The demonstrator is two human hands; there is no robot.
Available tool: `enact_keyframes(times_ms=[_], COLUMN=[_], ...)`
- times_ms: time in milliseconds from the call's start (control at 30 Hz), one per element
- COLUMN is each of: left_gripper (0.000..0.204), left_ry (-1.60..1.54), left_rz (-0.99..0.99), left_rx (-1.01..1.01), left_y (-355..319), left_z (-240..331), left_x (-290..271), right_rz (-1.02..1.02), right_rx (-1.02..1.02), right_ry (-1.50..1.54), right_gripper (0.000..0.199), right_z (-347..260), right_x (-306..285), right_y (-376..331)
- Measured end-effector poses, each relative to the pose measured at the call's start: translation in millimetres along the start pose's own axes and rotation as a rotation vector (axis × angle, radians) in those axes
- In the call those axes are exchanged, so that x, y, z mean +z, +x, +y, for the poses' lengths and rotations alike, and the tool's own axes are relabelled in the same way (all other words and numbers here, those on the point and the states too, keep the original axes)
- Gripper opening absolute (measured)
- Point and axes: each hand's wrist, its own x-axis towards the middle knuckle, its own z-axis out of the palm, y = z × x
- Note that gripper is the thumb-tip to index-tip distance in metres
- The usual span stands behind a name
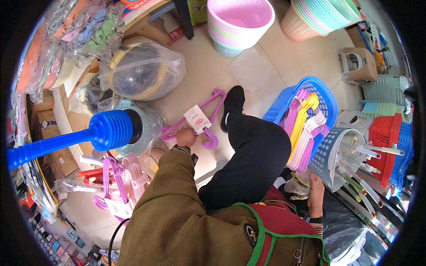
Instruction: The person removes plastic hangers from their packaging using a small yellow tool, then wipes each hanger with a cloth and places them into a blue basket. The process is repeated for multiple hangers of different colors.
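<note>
While my left hand (185, 136) closes on the bundle of purple hangers (195, 120) at centre frame, I'd lift by the hooks; my right hand (316, 193) rests loosely curled, empty, lower right.

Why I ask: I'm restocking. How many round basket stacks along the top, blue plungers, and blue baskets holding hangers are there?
Round basket stacks: 2
Blue plungers: 1
Blue baskets holding hangers: 1
Total: 4

Left hand (185, 137) reaches down; right hand (316, 191) rests low.
</note>
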Motion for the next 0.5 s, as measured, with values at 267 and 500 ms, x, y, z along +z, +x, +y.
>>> enact_keyframes(times_ms=[267, 500], left_gripper=[0.048, 0.047], left_ry=[-0.637, -1.006], left_rz=[-0.053, 0.173], left_rx=[0.048, 0.093], left_y=[5, -23], left_z=[-10, 27], left_x=[-37, -141], right_rz=[-0.066, -0.128], right_rx=[-0.114, 0.009], right_ry=[-0.037, 0.459], right_gripper=[0.027, 0.040], right_z=[-8, -28], right_x=[11, 6], right_y=[11, 17])
